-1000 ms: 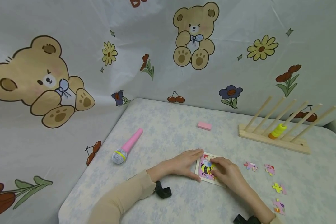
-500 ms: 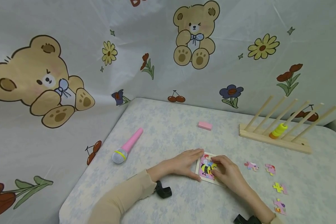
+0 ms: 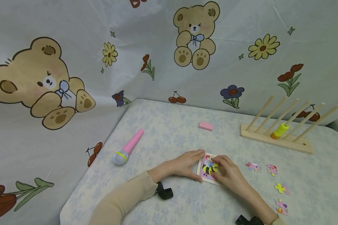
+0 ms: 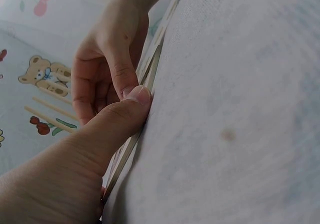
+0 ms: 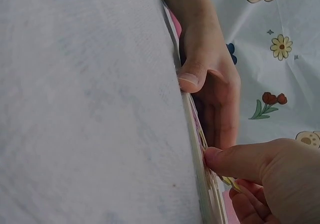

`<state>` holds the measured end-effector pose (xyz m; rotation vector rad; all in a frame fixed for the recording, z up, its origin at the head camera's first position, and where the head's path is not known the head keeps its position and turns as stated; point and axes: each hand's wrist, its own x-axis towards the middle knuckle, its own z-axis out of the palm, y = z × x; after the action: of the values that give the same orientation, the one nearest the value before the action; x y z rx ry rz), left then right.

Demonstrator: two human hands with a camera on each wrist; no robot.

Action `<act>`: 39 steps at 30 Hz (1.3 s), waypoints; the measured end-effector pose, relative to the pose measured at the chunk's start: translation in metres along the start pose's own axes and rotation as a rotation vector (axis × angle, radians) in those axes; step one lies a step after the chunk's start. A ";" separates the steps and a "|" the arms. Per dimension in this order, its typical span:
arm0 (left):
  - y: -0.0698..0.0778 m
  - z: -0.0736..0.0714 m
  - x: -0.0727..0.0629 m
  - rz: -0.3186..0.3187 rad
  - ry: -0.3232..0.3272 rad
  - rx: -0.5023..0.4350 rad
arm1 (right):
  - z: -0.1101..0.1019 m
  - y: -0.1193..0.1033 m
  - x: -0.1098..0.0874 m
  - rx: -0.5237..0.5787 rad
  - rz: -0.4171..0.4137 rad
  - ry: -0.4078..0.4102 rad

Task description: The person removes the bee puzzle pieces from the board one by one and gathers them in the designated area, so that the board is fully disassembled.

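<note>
A small wooden jigsaw puzzle tray [image 3: 198, 168] with a bee picture lies flat on the table. My left hand [image 3: 186, 163] holds the tray's left side, its fingers at the far corner and its thumb at the near edge. Over the right part of the picture, my right hand [image 3: 230, 171] pinches a puzzle piece between thumb and fingers. In the right wrist view that piece [image 5: 229, 182] shows a thin yellow edge, tilted against the tray; most of it is hidden. Several loose puzzle pieces [image 3: 282, 189] lie right of the right hand.
A pink toy microphone [image 3: 130, 143] lies at the left. Farther back sits a pink block [image 3: 206, 126]. A wooden peg stand [image 3: 276, 142] with yellow and orange rings on one peg stands at the back right. A bear-print cloth [image 3: 157, 37] hangs behind the table.
My right hand's fingers have shifted very slightly over the picture, showing a bit more of the bee. The left hand and the tray have stayed in place.
</note>
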<state>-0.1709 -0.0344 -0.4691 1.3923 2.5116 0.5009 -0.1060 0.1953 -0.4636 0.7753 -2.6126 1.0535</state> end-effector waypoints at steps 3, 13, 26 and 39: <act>0.000 0.000 -0.001 -0.003 -0.004 0.001 | 0.000 0.000 0.000 0.002 -0.005 -0.001; -0.001 -0.001 0.002 -0.015 -0.005 0.005 | -0.006 0.002 0.002 -0.003 -0.010 0.007; -0.002 0.001 0.001 -0.024 -0.014 -0.003 | -0.008 0.001 0.001 -0.016 0.066 0.017; 0.000 0.000 0.001 -0.035 -0.027 0.002 | -0.073 0.016 -0.016 0.288 0.405 -0.125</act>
<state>-0.1718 -0.0339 -0.4689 1.3445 2.5111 0.4707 -0.1012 0.2620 -0.4261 0.3740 -2.8338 1.5632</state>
